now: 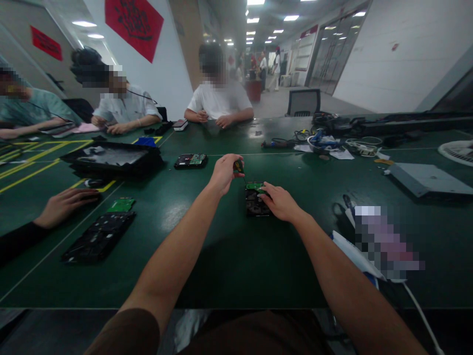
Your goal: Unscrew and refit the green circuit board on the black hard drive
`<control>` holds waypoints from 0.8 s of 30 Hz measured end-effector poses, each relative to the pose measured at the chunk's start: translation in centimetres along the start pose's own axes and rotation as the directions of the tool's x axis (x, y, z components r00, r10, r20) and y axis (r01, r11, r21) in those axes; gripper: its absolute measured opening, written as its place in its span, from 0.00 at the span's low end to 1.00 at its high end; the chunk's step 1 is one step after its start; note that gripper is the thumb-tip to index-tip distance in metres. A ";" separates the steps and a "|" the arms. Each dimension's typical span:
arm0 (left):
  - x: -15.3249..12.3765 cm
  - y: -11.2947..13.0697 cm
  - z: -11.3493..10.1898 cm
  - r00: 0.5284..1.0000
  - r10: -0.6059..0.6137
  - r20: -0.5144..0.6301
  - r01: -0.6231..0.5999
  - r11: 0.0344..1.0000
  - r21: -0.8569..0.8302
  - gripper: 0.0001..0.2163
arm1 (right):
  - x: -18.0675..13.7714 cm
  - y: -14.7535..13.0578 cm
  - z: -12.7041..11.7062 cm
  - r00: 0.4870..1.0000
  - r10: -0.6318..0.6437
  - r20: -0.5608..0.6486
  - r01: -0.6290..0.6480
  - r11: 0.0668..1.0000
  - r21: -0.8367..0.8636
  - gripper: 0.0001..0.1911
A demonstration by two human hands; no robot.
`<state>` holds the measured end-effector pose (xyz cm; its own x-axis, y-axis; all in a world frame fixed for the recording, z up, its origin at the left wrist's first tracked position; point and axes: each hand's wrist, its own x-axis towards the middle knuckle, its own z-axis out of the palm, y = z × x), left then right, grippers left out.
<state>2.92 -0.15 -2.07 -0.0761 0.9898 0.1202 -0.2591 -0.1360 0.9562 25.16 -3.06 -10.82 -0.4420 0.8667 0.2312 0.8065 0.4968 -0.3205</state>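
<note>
Fingers [271,190] on black, green-ended drive [253,201]

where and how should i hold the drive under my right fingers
Probably by the side edges of its dark near half, right hand coming from the right: the drive lies flat, its green board exposed at the far end.

The tool handle [238,167] is black and yellow, the drive [254,203] black and green, the tabletop [221,268] dark green.
</note>
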 end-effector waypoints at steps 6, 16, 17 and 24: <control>0.0 0.0 0.1 1.000 -0.021 0.019 0.023 0.997 -0.074 0.08 | 0.0 0.0 0.0 1.000 0.007 0.006 -0.007 1.000 0.008 0.26; 0.1 -0.2 0.0 1.000 -0.002 0.020 0.002 1.000 -0.014 0.10 | 0.1 0.0 0.1 1.000 -0.010 -0.007 0.010 1.000 -0.002 0.26; 0.0 -0.2 0.1 1.000 -0.015 0.020 0.016 0.999 -0.037 0.10 | 0.1 0.0 0.1 1.000 -0.007 -0.007 0.007 1.000 0.002 0.26; 0.1 -0.2 0.1 0.998 0.059 -0.013 -0.058 0.998 0.026 0.08 | 0.2 0.1 0.1 1.000 0.021 0.009 -0.021 1.000 0.017 0.25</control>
<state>3.07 -0.03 -2.23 -0.1036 0.9795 0.1726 -0.2287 -0.1923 0.9543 25.08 -2.87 -10.92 -0.4287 0.8773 0.2157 0.8090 0.4791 -0.3407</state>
